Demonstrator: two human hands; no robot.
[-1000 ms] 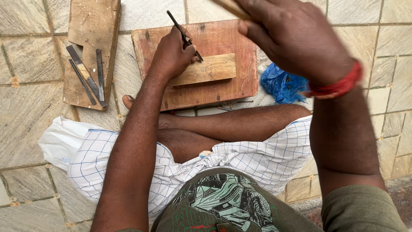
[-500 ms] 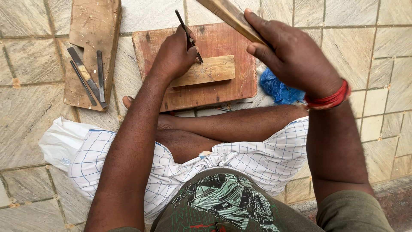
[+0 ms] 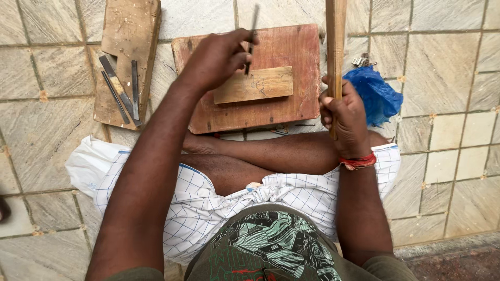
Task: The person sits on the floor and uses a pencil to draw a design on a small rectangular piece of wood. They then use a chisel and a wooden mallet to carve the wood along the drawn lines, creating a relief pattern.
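Sitting cross-legged on a stone-tiled floor [image 3: 458, 171], seen from above. Left hand [image 3: 219, 60] closed around a thin dark chisel [image 3: 252, 36], blade tip down on a small pale wood block [image 3: 255, 85]. Block lying flat near the middle of a reddish-brown work board [image 3: 291, 112], long side roughly parallel to the board's near edge. Right hand [image 3: 344, 117] fisted tight on a long wooden stick [image 3: 336, 47], held nearly upright above the board's right edge, top end out of frame. Red thread band [image 3: 358, 162] on that wrist.

Containers: 1 crumpled blue plastic bag [image 3: 377, 93] just right of the board, behind the right hand; contents hidden. Small bunch of metal bits [image 3: 360, 61] at its upper edge, too small to identify. White plastic bag [image 3: 88, 164] partly tucked under the checked cloth [image 3: 198, 208] at the left hip; contents not visible.

Surface: a second, weathered plank [image 3: 130, 31] left of the work board, separated from it by a strip of bare tile, carrying 3 slim metal tools [image 3: 121, 91] side by side near its lower end. A few thin nails or slivers [image 3: 281, 131] on the floor between board and shins. Tiles grey-beige, uneven sizes, worn grout lines. Darker rough ground [image 3: 458, 260] at bottom right corner.
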